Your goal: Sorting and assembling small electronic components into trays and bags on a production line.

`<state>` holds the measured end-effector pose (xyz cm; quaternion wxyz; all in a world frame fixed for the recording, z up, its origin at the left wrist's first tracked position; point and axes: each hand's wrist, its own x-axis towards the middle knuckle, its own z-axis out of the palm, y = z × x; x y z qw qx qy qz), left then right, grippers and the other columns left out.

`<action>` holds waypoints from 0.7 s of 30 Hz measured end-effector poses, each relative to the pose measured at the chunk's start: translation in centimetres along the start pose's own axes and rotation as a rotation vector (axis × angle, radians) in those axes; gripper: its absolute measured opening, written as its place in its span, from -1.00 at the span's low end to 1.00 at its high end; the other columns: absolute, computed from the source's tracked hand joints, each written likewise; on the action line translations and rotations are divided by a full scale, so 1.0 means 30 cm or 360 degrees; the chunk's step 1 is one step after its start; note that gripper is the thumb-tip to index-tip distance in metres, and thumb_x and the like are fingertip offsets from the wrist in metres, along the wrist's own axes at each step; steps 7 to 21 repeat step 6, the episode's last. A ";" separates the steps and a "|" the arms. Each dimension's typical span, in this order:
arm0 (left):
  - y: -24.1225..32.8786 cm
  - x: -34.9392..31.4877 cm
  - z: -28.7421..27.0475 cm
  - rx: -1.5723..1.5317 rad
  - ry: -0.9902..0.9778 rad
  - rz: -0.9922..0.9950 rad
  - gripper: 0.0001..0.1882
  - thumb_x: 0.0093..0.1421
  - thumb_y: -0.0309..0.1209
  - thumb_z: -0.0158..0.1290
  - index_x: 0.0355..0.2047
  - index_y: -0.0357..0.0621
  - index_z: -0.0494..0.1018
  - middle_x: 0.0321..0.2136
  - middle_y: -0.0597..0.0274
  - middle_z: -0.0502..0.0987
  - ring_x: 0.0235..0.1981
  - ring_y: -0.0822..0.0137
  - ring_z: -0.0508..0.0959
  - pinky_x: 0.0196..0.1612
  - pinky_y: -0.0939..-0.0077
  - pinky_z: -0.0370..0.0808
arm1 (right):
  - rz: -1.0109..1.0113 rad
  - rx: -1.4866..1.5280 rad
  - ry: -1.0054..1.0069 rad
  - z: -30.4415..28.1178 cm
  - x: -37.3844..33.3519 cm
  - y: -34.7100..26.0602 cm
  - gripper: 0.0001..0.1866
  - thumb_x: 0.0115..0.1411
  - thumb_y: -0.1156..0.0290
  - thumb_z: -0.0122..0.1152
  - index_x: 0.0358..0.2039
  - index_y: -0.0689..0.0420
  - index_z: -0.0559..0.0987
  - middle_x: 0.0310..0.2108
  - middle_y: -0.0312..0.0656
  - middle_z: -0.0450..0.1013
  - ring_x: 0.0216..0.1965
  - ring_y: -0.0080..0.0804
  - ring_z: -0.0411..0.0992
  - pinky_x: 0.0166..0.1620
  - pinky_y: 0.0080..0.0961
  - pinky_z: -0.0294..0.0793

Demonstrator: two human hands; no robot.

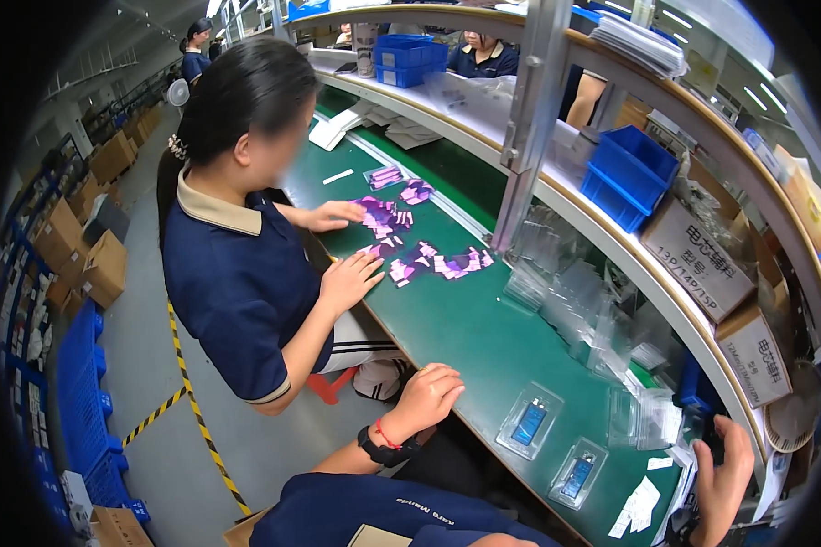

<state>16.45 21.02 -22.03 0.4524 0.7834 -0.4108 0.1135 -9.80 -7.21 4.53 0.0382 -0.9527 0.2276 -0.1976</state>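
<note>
My left hand (431,396) is loosely closed at the near edge of the green table, and nothing shows in its fingers. At the right, my right hand (726,476) is raised beside the table with thumb and fingers apart, holding nothing. Between them lie two clear plastic trays, each with a flat blue battery-like piece inside: one blue piece (529,422) is nearer my left hand, the other blue piece (576,478) closer to me. Small white paper slips (638,509) are scattered left of my right hand. Nested clear trays (641,417) stand just beyond it.
A co-worker at the left has both hands on purple-and-pink flat pieces (383,217) spread over the table (447,337). Loose clear plastic trays (575,305) pile along its far side. A metal post (526,118), a shelf with blue bins (629,176) and cardboard boxes (700,258) stand behind.
</note>
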 end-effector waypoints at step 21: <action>-0.090 0.030 0.033 -0.0097 0.0064 -0.0034 -0.91 0.10 -0.47 0.16 -0.43 -0.24 0.58 -0.32 0.07 0.58 -0.14 0.03 0.53 -0.05 0.24 0.47 | 0.0298 0.0110 -0.0419 0.061 -0.148 0.054 -0.59 -0.13 0.58 0.29 -0.18 0.33 0.51 -0.24 0.08 0.49 -0.12 0.01 0.49 0.01 -0.27 0.41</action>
